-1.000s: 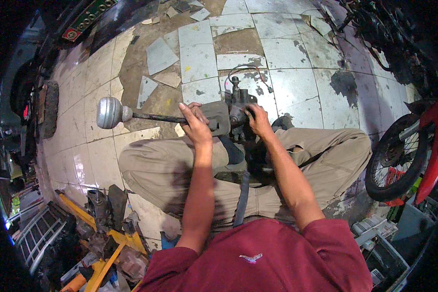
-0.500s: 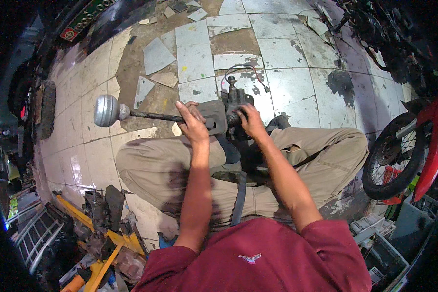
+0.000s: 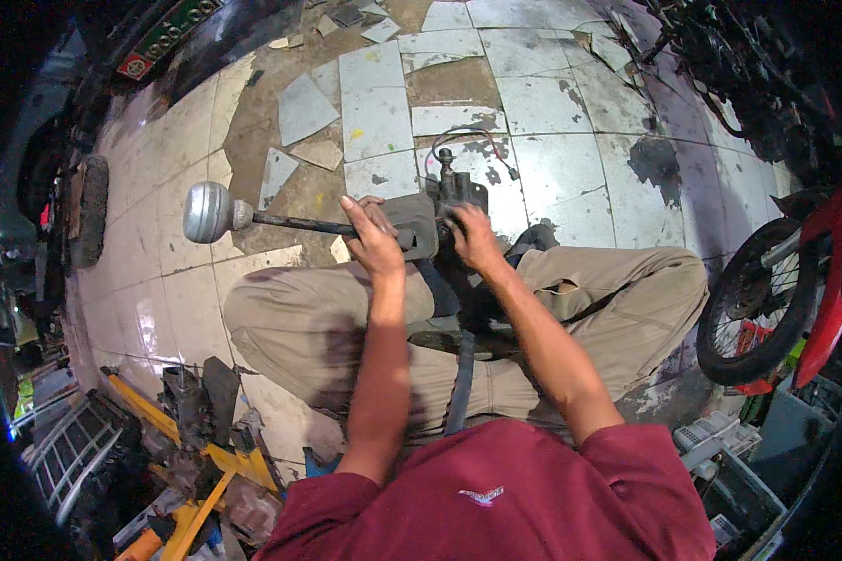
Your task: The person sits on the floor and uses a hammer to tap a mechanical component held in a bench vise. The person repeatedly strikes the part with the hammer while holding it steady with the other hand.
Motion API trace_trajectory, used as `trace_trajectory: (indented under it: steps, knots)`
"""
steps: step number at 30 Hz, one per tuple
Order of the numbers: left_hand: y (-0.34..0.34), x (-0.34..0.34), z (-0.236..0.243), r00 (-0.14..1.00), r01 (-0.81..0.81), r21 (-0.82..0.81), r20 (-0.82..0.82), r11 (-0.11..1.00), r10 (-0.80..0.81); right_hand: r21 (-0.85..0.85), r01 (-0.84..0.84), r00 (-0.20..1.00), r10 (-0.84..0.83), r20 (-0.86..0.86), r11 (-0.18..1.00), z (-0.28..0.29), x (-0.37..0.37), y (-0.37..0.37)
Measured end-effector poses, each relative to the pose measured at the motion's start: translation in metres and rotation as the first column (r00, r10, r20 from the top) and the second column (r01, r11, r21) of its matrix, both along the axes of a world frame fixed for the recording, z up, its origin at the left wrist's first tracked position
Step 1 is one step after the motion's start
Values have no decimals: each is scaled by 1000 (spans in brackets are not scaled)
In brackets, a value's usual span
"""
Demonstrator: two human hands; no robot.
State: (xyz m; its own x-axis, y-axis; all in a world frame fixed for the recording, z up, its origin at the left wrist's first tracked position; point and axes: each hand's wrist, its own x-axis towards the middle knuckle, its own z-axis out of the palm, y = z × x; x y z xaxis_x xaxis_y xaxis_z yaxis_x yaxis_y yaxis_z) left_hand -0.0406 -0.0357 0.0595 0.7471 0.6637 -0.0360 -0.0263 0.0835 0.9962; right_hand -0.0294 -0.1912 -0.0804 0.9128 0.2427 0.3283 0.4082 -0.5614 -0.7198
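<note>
Cracked tile floor (image 3: 559, 178) around us. Our left hand (image 3: 379, 241) grasps the grey plate (image 3: 420, 220); our right hand (image 3: 474, 237) curls against the dark housing (image 3: 459, 190) near twelve o'clock, whether clenched we cannot tell. Silver knob (image 3: 208, 212) at ten o'clock, spoked wheel (image 3: 750, 297) at three.

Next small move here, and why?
Probably steady the rod with the left hand and let the right hand feel around the dark metal part: the left already grips the rod beside the grey plate, and the right's fingers curl at that part, their exact contact unclear.
</note>
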Motion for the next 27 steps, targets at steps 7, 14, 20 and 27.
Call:
trace_trajectory:
  steps: [7, 14, 20, 27]
  knots:
    - [-8, -1, 20, 999, -6, -58, -33, 998, 4, 19, 70, 960, -62, -274, 997, -9, 6, -21]
    - [-6, -1, 16, 1000, -13, -50, -9, 999, 12, -3, 75, 970, -74, -232, 997, 0, 3, -25]
    - [-6, -2, 18, 1000, -10, -38, -13, 999, 9, 28, 6, 996, -3, -91, 1000, 17, -3, 1]
    - [-7, -1, 15, 1000, -1, -36, 25, 999, 2, 16, 46, 992, -44, -120, 999, 6, -2, -10]
